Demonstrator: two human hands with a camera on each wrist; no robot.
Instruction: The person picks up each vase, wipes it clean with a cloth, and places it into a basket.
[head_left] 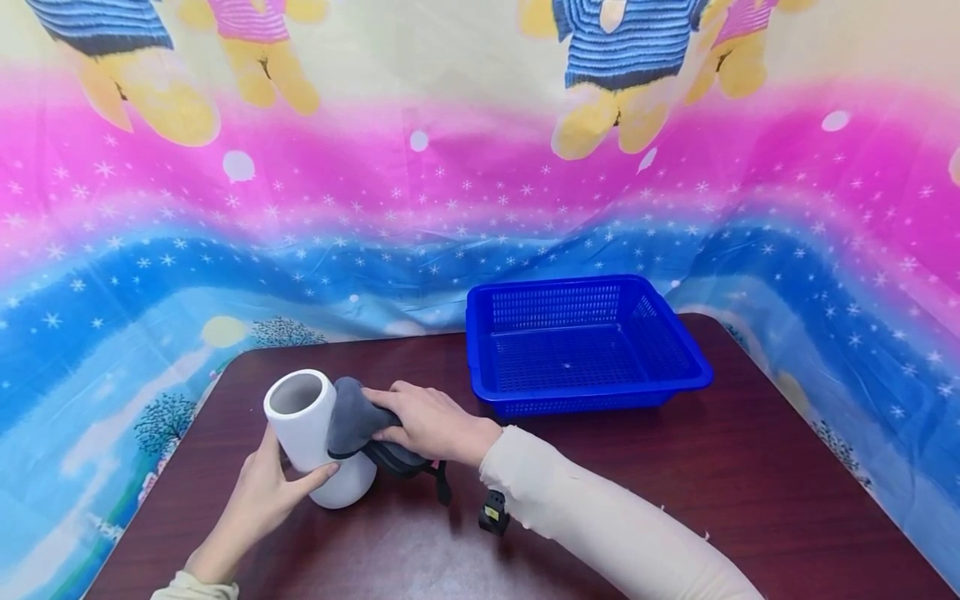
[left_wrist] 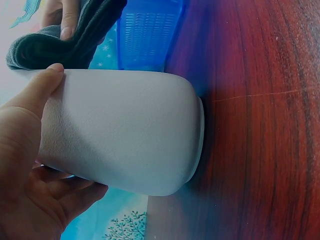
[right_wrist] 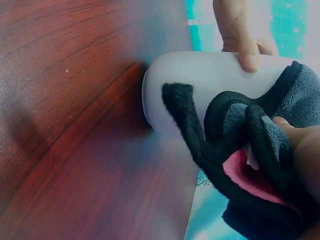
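Observation:
A white, smooth vase with an open round mouth stands on the table, its base at the tabletop. My left hand grips its side, the thumb in front and the other fingers round the back. Against the vase's right side lies a grey cloth with black edging, which my right hand holds bunched, fingers on top and thumb below. In the right wrist view, the cloth's black strap dangles in front of the vase, and a pink inner patch shows between its folds.
A blue plastic basket with mesh walls stands at the back right of the dark red-brown table. Behind it hangs a patterned curtain. A small black device shows beside the right sleeve.

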